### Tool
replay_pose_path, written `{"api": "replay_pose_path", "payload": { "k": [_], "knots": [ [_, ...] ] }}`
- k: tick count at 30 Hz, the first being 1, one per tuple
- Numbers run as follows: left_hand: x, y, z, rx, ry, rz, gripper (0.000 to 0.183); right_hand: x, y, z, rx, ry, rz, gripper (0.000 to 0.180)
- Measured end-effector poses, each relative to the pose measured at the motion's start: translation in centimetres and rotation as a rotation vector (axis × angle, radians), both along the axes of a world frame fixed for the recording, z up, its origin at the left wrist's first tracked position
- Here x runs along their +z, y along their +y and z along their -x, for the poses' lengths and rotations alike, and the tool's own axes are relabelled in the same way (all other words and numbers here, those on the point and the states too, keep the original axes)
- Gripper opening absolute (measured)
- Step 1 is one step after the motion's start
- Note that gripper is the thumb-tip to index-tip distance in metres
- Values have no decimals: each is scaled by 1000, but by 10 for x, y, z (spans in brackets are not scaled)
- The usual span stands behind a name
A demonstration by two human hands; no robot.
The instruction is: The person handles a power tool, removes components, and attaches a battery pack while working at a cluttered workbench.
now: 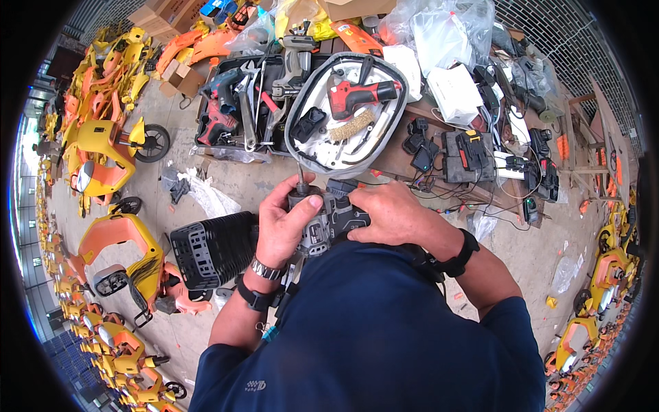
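Observation:
A grey and black cordless driver is held close to my body, its bit pointing away from me toward the white tub. Around the driver's head my left hand is wrapped, with the thumb lying along the top. My right hand grips the driver's handle and battery end, and some of its fingers are hidden underneath. Just beyond the hands stands the grey-rimmed white tub, which holds a red and black cordless tool, a bristly tan roll and a black battery-like block.
Left of the tub, a tool case holds drills and wrenches. A battery, chargers and cables crowd the wooden bench at right. A black plastic crate stands beside my left forearm. Yellow scooters line the floor.

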State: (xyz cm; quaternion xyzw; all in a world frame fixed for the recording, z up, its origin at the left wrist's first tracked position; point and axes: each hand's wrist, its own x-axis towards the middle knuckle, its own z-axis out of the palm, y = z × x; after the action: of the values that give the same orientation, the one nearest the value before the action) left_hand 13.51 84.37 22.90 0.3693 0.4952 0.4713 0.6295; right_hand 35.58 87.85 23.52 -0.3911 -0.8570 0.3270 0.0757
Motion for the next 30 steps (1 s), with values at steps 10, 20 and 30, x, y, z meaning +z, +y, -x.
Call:
{"api": "replay_pose_path", "payload": {
  "k": [10, 20, 30],
  "knots": [
    [-1, -3, -1, -4, 15, -8, 40, -5, -4, -1, 2, 12, 15, 42],
    [18, -5, -1, -288, -92, -30, 51, -23, -8, -15, -29, 205, 179, 49],
    [2, -15, -5, -356, -293, -55, 43, -27, -20, -9, 24, 399, 267, 44]
  ]
}}
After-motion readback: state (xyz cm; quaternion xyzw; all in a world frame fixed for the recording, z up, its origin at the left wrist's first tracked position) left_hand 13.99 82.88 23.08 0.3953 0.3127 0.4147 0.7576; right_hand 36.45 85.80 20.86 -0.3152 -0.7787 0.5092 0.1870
